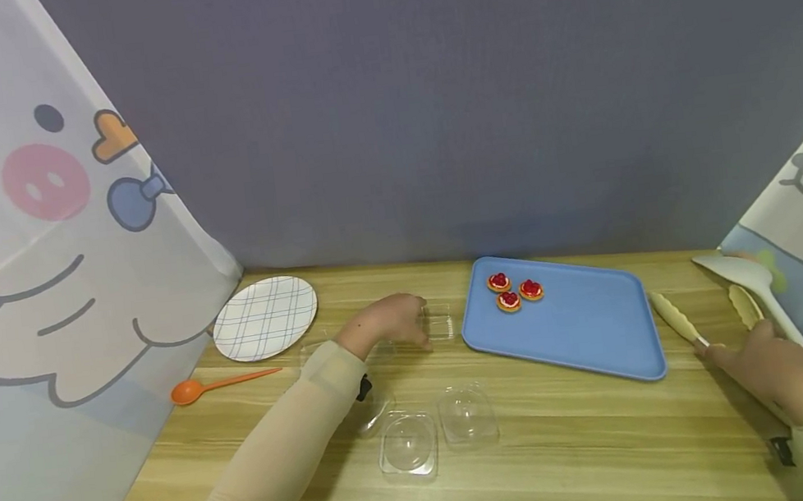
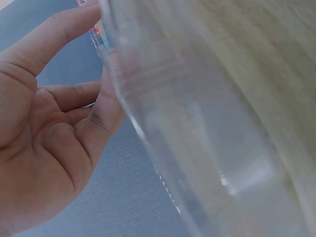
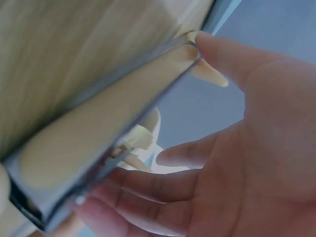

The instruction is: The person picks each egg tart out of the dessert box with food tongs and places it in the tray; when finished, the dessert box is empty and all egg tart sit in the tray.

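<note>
My left hand is at the back middle of the table, its thumb and a finger pinching the edge of a clear plastic container. Up close in the left wrist view, the see-through container wall fills the right side. On the right, my right hand holds a pair of tongs with cream-coloured tips spread apart. Thumb and fingers lie on either side of a tong arm in the right wrist view. Between the hands, three small red-topped tarts sit on a blue tray.
A white checked plate and an orange spoon are at the left. Clear domed lids lie in front of the left hand. A white ladle-like utensil lies by the right wall. A grey backdrop stands behind the table.
</note>
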{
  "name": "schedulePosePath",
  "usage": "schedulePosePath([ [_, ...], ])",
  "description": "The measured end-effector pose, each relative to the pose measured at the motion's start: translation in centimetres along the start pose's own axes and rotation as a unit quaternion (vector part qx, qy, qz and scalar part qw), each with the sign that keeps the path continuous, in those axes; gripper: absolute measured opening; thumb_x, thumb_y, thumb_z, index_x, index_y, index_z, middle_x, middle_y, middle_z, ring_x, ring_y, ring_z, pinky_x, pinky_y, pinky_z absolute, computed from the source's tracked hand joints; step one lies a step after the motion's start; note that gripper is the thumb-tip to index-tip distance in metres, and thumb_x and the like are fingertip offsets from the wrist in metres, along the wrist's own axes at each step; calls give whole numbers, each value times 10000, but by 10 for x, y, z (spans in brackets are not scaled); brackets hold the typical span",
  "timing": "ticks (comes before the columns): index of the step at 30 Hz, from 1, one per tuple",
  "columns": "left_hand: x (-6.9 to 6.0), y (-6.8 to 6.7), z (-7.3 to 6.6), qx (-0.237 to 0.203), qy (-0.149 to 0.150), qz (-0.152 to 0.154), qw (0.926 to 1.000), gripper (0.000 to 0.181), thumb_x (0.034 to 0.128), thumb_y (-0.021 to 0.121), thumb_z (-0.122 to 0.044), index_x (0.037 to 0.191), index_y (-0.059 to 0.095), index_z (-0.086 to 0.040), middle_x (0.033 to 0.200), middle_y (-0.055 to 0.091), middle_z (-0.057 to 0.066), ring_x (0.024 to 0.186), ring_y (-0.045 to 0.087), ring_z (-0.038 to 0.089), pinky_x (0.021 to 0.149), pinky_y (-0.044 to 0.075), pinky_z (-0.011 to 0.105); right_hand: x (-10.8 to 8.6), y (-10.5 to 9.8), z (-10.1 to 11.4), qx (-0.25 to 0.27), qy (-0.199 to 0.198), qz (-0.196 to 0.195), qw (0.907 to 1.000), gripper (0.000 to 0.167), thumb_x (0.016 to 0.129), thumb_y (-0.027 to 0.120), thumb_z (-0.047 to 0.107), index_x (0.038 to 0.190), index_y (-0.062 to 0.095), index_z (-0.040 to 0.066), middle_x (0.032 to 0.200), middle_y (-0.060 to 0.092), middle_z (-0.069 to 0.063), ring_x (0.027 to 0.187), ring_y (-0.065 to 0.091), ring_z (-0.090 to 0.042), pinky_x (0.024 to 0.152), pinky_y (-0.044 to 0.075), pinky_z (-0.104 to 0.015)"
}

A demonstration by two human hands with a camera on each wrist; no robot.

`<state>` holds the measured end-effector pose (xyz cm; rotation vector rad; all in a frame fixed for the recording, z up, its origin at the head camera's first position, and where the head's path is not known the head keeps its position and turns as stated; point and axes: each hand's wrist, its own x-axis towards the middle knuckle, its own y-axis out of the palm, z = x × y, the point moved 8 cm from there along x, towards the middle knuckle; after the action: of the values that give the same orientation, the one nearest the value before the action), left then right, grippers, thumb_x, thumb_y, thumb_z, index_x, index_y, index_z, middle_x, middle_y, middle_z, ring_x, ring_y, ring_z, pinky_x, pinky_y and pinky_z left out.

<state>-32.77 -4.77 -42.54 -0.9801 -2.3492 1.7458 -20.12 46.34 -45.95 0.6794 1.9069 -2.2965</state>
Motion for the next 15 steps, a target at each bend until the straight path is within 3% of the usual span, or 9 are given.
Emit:
schedulePosePath([
  [8,-3,-2,0,-39,-96,-15,9999,876,869,881,-325,1560,492,46,1548,609,190,1453,576,367,1239,474,474,-24,-29,26,-180,-288,-1049,9939,1127,1004,416,802,1312,313,-278,1112,530,-544,928,565,-744,634,497,-736],
  [11,-4,-4,-1,-80,-130,-24,9999,864,865,883,-316,1553,503,44,1548,610,189,1450,579,365,1232,481,471,-30,-38,36,-255,-221,-1167,9926,1117,1001,423,804,1363,291,-245,1131,529,-529,942,548,-748,611,491,-759],
  [15,-5,-6,-2,-77,-171,-21,9998,870,868,882,-313,1559,495,47,1547,610,192,1448,581,368,1230,483,471,-31,-40,49,-369,-321,-947,9943,1162,1011,364,811,1525,148,-209,1242,513,-541,997,550,-770,651,480,-830],
])
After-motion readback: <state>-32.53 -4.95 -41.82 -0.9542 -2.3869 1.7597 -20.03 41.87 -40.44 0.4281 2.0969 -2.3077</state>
